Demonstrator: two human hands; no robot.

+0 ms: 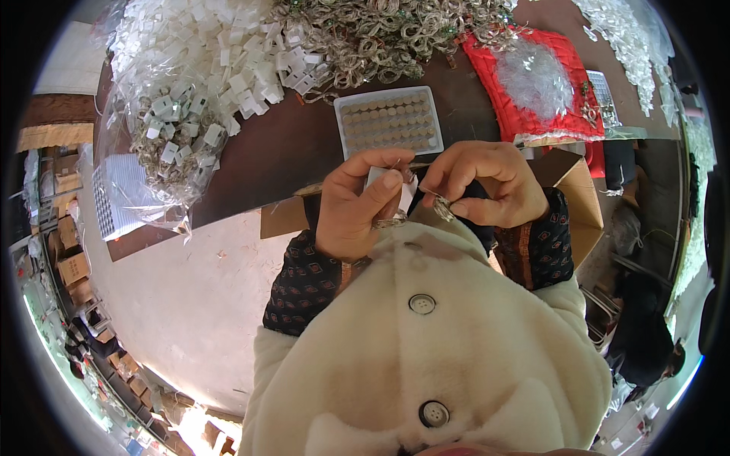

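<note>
The fingers of the left hand (pixel 356 199) are pinched around a small white box (pixel 407 196), and those of the right hand (pixel 493 184) are closed on a coil of thin wire (pixel 442 208), both on the near side of the tray (pixel 339 123). In the head view I also see wire (pixel 390 223) under the left hand; I can't tell whether it joins the coil.

I judge the box light, stiff and slightly slick, so I'd hold it by its side walls. The coil looks light and springy, easily tangled; I'd take its gathered middle, not a loose end.

The surface (pixel 266 161) is dark brown. Beyond the tray and its tan discs (pixel 391 121) lies a wire heap (pixel 380 38); to its left, a white box pile (pixel 205 45) and a clear bag (pixel 163 144); to its right, a red cloth (pixel 487 76) under clear plastic pieces (pixel 534 78). In the room, a cardboard box (pixel 582 197) stands right of the tray, cartons (pixel 74 268) far left, a dark-clothed person (pixel 642 327) far right.
</note>
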